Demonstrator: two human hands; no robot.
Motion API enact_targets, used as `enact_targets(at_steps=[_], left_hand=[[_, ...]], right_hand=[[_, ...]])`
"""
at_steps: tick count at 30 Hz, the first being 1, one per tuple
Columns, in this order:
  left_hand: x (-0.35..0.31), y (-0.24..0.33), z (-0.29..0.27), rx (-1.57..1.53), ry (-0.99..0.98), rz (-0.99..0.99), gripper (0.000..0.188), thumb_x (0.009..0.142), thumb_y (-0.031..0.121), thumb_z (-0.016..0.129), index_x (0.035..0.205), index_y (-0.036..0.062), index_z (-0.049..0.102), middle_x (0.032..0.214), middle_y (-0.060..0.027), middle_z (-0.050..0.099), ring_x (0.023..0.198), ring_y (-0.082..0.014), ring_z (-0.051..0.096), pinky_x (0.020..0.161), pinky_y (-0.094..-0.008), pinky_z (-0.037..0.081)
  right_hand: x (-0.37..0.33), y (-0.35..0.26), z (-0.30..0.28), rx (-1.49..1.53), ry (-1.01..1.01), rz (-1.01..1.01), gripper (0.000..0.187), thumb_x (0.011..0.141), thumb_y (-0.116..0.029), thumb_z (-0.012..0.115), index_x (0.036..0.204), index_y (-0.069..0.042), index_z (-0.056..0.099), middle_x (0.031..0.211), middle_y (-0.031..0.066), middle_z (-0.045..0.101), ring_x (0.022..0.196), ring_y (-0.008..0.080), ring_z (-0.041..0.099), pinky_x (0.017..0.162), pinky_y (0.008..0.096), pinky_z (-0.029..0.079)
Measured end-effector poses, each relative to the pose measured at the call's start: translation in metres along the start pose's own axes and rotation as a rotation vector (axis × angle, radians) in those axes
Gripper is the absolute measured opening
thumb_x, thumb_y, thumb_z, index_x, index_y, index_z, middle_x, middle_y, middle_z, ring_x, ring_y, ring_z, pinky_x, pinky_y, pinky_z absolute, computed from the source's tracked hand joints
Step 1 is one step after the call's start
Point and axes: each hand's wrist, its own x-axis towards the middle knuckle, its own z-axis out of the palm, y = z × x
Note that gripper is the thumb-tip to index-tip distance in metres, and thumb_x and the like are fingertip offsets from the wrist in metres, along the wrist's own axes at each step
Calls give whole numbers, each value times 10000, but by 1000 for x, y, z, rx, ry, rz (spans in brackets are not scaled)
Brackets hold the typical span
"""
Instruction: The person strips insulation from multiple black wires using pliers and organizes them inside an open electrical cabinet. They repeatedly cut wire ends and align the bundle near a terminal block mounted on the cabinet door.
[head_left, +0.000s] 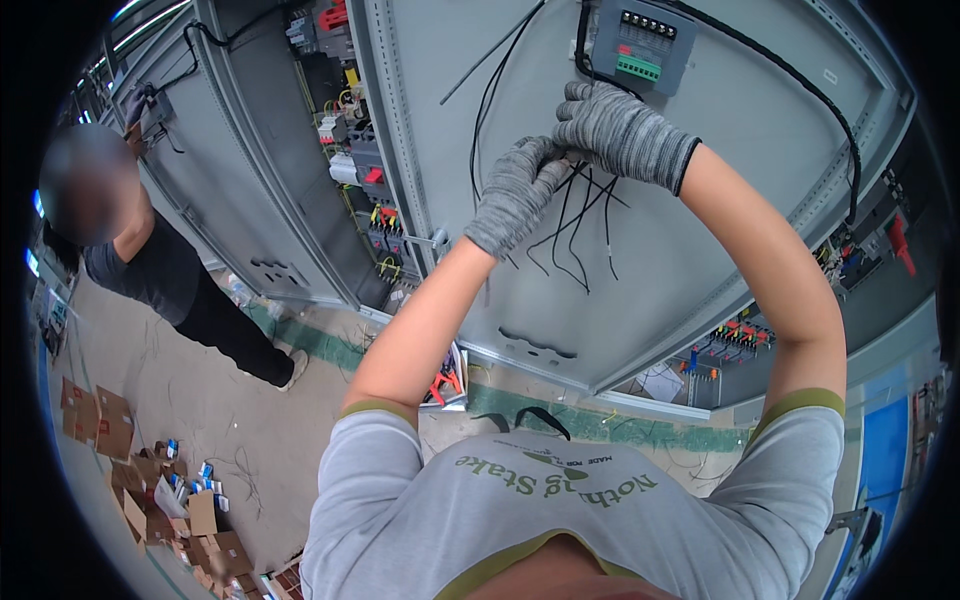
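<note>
Both my hands wear grey knitted gloves and meet in front of a grey cabinet door (640, 330). My left hand (517, 195) is closed, its fingertips pinching a bunch of thin black wires (572, 225) whose loose ends hang and fan out below. Just above and to the right, my right hand (620, 130) curls its fingers round the same wires, close against the left fingertips. A black wrapped cable runs down to the right hand beside a grey device (645, 45) with a green terminal block. Exactly where the fingers grip is hidden by the gloves.
To the left, an open cabinet bay (365, 170) holds breakers and wiring. A co-worker (180, 270) stands at another door. A tool box (448, 385) with red-handled tools sits on the floor below my left arm. Cardboard boxes (110, 420) lie at lower left.
</note>
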Motion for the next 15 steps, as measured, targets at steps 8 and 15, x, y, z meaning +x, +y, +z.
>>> enact_targets(at_steps=[8, 15], left_hand=[[24, -9, -14, -239, -155, -260, 256, 905, 172, 582, 1083, 0, 648, 938, -59, 675, 917, -136, 586, 873, -266, 453], [41, -25, -23, -768, -474, -687, 148, 843, 203, 613, 819, 58, 591, 655, -19, 567, 519, -97, 472, 457, -226, 348]], right_hand=[[10, 6, 13, 36, 73, 3, 198, 791, -204, 673, 981, -147, 662, 983, 38, 587, 1028, 238, 552, 903, 352, 471], [2, 7, 13, 1, 54, -76, 335, 793, -127, 683, 1116, -196, 625, 1102, 28, 599, 1115, 236, 566, 939, 367, 483]])
